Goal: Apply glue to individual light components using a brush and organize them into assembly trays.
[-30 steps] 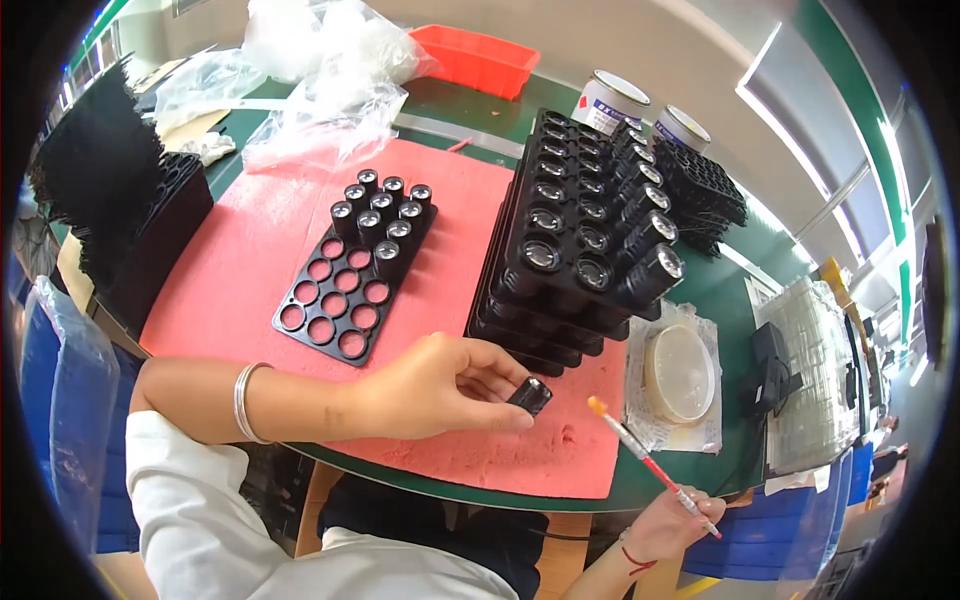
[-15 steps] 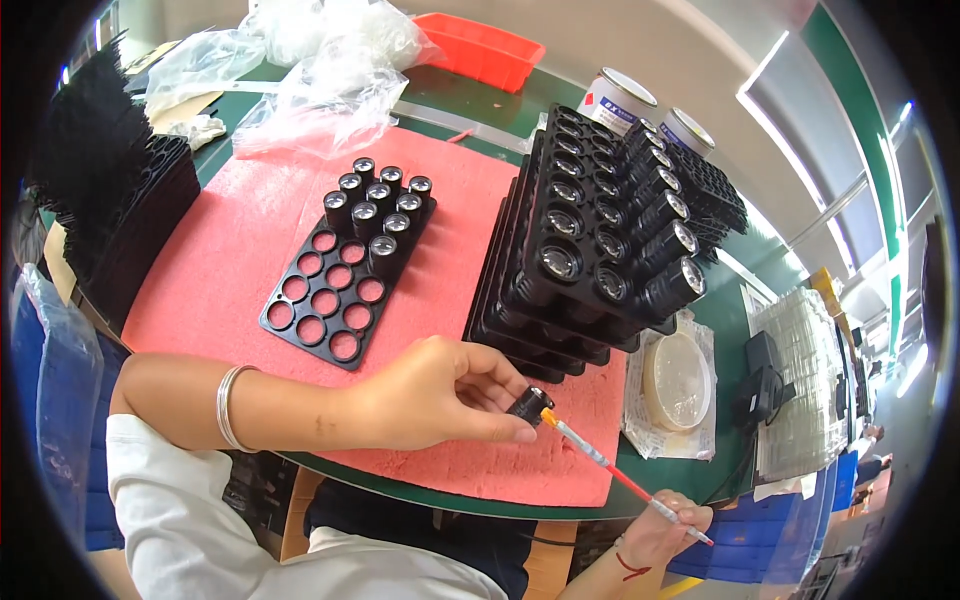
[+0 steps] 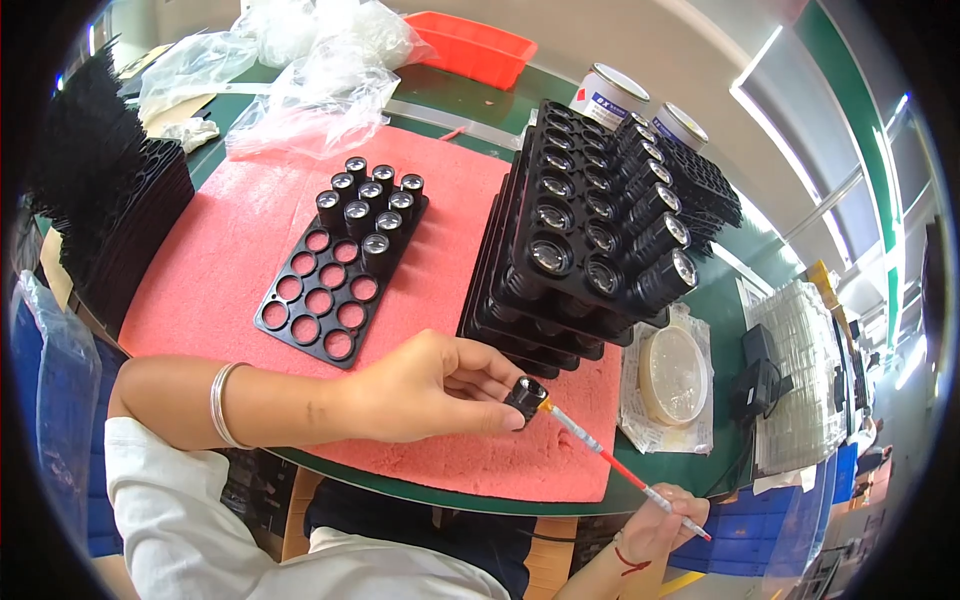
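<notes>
Presently the left hand [image 3: 440, 390] is above the near side of the pink mat [image 3: 220, 240], palm turned inward, thumb and fingers pinching a short black lens barrel [image 3: 527, 398]. Barrel sits tilted at the fingertips, raised off the mat, near the foot of a tall stack of loaded black trays [image 3: 575, 290].

Right hand [image 3: 665, 520], at the near right beyond the table edge, is closed around the lower handle of a slim red-and-white brush [image 3: 625, 475]. Brush slants far and left; its orange tip meets the right side of the barrel. Exact spot of contact too small to tell.

Left of the stack, a perforated black tray [image 3: 321, 338] lies on the mat: ten barrels upright in its far part, pink showing through the nearer holes. To the right, a round pale dish [image 3: 675, 375] rests on clear wrapping on the green table [image 3: 660, 470]. Far side: two cans [image 3: 610, 95] behind the stack, a red bin [image 3: 475, 48], crumpled plastic bags [image 3: 330, 90].
</notes>
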